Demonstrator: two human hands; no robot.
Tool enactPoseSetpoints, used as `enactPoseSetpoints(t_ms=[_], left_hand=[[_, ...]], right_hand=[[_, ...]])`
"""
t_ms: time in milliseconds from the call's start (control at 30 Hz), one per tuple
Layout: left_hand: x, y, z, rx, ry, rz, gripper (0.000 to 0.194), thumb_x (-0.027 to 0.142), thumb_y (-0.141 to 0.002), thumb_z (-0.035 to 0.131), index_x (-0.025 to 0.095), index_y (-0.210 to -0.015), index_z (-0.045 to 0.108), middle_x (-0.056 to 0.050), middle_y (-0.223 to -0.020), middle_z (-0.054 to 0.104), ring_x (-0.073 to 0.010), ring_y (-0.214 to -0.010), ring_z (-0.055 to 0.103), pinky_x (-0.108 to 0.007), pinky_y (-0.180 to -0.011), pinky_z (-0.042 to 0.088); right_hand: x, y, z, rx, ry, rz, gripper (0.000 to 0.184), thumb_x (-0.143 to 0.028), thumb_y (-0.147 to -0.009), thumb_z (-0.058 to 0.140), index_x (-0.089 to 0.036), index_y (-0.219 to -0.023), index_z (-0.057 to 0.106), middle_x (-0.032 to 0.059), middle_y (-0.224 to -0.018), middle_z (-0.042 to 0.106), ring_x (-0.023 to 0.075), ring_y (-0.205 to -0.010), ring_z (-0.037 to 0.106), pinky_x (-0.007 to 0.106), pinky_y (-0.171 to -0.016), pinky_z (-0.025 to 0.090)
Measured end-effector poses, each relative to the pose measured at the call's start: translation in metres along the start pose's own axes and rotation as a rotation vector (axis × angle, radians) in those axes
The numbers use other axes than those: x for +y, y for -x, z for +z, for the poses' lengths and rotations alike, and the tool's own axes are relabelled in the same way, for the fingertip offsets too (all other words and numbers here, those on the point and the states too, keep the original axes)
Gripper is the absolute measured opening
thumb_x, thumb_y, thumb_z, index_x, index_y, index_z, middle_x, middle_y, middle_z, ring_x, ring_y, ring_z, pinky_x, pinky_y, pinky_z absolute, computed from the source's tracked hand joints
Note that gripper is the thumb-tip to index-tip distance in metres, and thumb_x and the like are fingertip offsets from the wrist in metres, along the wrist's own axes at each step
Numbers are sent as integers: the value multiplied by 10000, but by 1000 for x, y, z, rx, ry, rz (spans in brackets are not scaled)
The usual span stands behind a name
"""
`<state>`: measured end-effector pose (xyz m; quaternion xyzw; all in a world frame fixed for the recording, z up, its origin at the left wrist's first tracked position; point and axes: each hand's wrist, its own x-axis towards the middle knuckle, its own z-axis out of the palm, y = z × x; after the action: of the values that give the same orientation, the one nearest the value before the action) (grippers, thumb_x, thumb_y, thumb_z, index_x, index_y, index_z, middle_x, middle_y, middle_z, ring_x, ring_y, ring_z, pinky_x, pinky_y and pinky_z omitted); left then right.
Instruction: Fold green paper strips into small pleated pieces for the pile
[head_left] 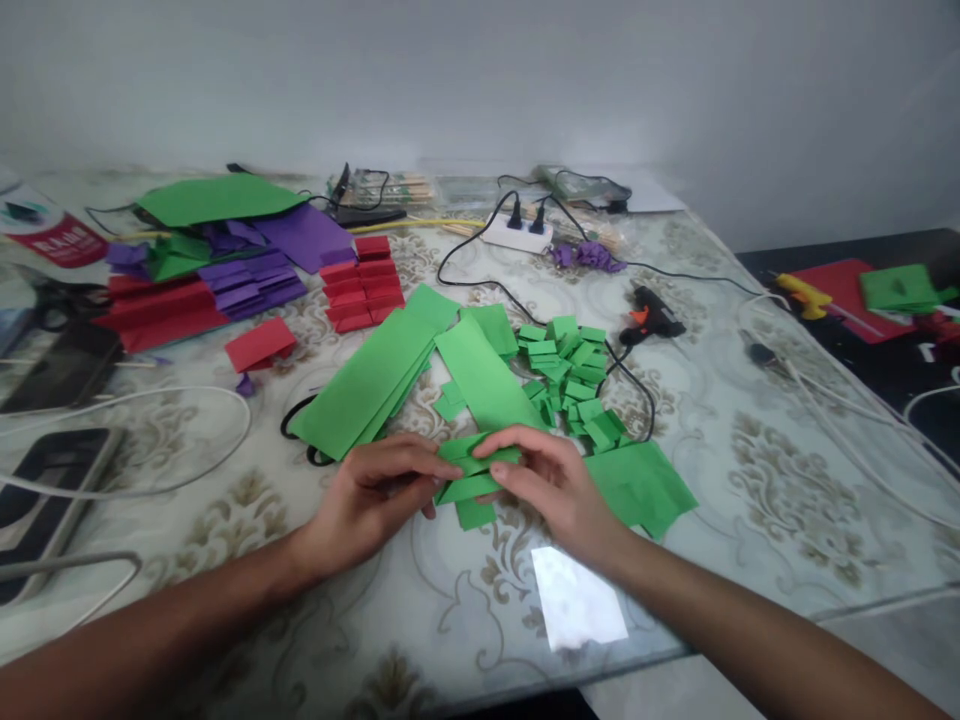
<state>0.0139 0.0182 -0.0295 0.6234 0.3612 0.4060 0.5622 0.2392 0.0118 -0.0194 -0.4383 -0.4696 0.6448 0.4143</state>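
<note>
Between my two hands is a folded green paper piece, its creased flaps facing up. My left hand pinches its left end; the thumb and fingers of my right hand press on its right side. A small green scrap lies just below it. Long green paper strips are stacked to the left, and another green strip lies straight beyond my hands. To the right sit a pile of small folded green pieces and a wider green sheet.
Red folded papers, purple papers and scissors lie at the left. A black glue gun with a cord rests at right, a white power strip at the back. Phones and white cables are at the left edge.
</note>
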Motion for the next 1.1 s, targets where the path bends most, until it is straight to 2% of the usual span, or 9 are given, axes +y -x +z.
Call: enactPoseSetpoints(t_ms=[67, 167, 267, 367, 500, 633, 800, 933, 1100], left_hand=[[0, 1, 0, -15, -26, 24, 162, 189, -961, 699, 236, -1019, 843, -74, -975, 720, -136, -684, 704, -227, -570, 627], [0, 3, -1, -47, -88, 40, 158, 203, -980, 667, 212, -1035, 815, -92, -1011, 703, -165, -770, 700, -235, -595, 624], [-1, 6, -2, -37, -75, 17, 110, 234, -992, 657, 212, -1078, 721, -66, -980, 675, -166, -799, 670, -241, -641, 606], [-5, 8, 1, 22, -24, -40, 145, 269, -981, 690, 225, -1089, 604, -13, -906, 626, -140, -753, 640, -235, -654, 586], [-10, 6, 5, 11, -76, -123, 162, 321, -989, 686, 200, -1067, 611, 10, -802, 631, -129, -669, 641, -228, -606, 580], [-8, 4, 5, 3, -160, -140, 180, 341, -980, 686, 170, -928, 674, 8, -732, 657, -129, -610, 666, -224, -577, 558], [-4, 2, 4, 21, -206, -109, 193, 322, -973, 683, 167, -858, 691, 15, -675, 646, -123, -575, 656, -209, -549, 531], [-2, 2, 5, 13, -227, -115, 205, 321, -978, 668, 166, -846, 698, 8, -663, 668, -130, -577, 671, -205, -544, 529], [1, 2, 5, 21, -234, -131, 216, 321, -980, 655, 162, -842, 702, 0, -667, 682, -137, -582, 689, -212, -562, 543]], right_hand=[[4, 0, 1, 69, 150, -80, 134, -327, -845, 797, -208, -899, 768, 7, -762, 673, 125, -602, 542, 228, -507, 483], [11, -1, 2, 132, 275, -136, 138, -306, -857, 809, -219, -956, 769, -35, -642, 584, 106, -519, 416, 231, -447, 316], [15, 0, 3, 149, 271, -165, 219, -277, -850, 822, -233, -1051, 749, -37, -680, 609, 123, -567, 501, 241, -505, 375], [16, 1, 5, 154, 224, -200, 279, -247, -846, 819, -237, -1105, 715, 23, -927, 744, 170, -764, 672, 269, -650, 508], [14, 2, 6, 174, 233, -216, 259, -264, -842, 832, -232, -1073, 720, 43, -986, 772, 196, -843, 720, 291, -717, 555], [13, 2, 5, 206, 291, -217, 230, -285, -826, 849, -228, -1024, 748, 38, -950, 769, 164, -708, 657, 273, -609, 500], [13, 1, 4, 173, 288, -126, 193, -356, -830, 836, -214, -947, 778, -48, -577, 579, 114, -488, 438, 244, -445, 322], [13, 0, 4, 166, 234, -65, 214, -375, -800, 844, -198, -904, 781, -41, -560, 572, 112, -482, 434, 238, -434, 316], [14, 0, 3, 169, 249, -75, 182, -356, -802, 851, -201, -882, 798, -31, -561, 596, 109, -481, 439, 225, -419, 313]])
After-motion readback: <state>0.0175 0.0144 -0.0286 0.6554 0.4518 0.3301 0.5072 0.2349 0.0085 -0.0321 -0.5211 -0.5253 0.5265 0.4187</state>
